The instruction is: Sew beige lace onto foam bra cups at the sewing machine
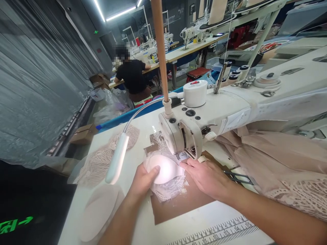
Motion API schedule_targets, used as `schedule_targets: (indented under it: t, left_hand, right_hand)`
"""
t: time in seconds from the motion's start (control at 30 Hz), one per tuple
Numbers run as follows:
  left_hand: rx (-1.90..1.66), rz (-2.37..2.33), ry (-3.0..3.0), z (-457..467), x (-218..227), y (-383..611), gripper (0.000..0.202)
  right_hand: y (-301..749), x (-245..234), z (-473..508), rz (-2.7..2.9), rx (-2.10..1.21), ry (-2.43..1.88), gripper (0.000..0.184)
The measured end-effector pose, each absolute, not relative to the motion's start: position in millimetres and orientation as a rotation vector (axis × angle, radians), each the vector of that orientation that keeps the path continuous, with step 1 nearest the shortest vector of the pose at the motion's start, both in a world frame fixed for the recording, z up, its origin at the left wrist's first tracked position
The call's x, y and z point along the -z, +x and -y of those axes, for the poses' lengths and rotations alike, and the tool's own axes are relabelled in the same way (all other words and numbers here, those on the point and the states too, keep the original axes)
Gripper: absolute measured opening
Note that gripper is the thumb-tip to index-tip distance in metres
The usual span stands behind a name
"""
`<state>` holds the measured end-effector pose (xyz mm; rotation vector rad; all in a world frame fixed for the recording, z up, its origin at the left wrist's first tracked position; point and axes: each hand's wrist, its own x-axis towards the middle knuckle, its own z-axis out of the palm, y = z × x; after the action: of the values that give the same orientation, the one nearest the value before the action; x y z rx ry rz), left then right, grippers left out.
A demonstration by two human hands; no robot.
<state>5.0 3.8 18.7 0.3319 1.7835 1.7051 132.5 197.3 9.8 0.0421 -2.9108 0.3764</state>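
Observation:
A pale padded bra cup [166, 170] with a lace edge lies at the needle area of a white sewing machine [176, 132]. My left hand [144, 178] grips the cup's left side, thumb on top and fingers underneath. On the other side, my right hand [201, 172] has its fingertips on the cup's right edge, close to the presser foot, with the index finger stretched out. Strong lamp light washes out the cup's middle. Brown sheeting [173, 207] covers the table under the work.
A lamp [117, 158] on a bendable neck stands left of the machine. Lace pieces [99, 161] and a stack of pale cups [99, 212] lie leftward. Beige lace fabric [276, 153] is heaped at right; black scissors [237, 177] lie nearby. A person [131, 75] sits further back.

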Motion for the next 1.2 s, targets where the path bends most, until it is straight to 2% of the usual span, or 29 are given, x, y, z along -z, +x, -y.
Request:
schedule_targets:
  t: [0.37, 0.6, 0.73, 0.87, 1.03, 1.2]
  left_hand:
    - [-1.776, -1.821, 0.373, -4.0, -16.3, 1.0, 0.052]
    - [-1.763, -1.816, 0.41, -3.2, -18.3, 4.3, 0.053]
    - [-1.763, -1.827, 0.414, -1.8, -17.7, 3.8, 0.052]
    - [-1.739, -1.842, 0.444, 0.3, -15.9, 1.9, 0.051]
    - [-1.578, -1.91, 0.478, 4.1, -14.8, -0.1, 0.048]
    - [-1.198, -2.136, 0.618, 12.2, -31.5, -2.7, 0.036]
  right_hand:
    - [133.6, -2.5, -201.6, 2.871, -0.429, 0.093, 0.04]
    - [135.2, -1.6, -203.5, 2.869, -0.446, 0.229, 0.026]
    - [134.8, 3.7, -202.3, 2.852, -0.378, 0.208, 0.029]
    - [133.6, 5.5, -199.4, 2.805, -0.248, 0.183, 0.039]
    - [132.3, -3.0, -192.9, 2.846, -0.136, 0.071, 0.042]
    - [131.5, -4.2, -193.5, 2.863, -0.183, 0.027, 0.044]
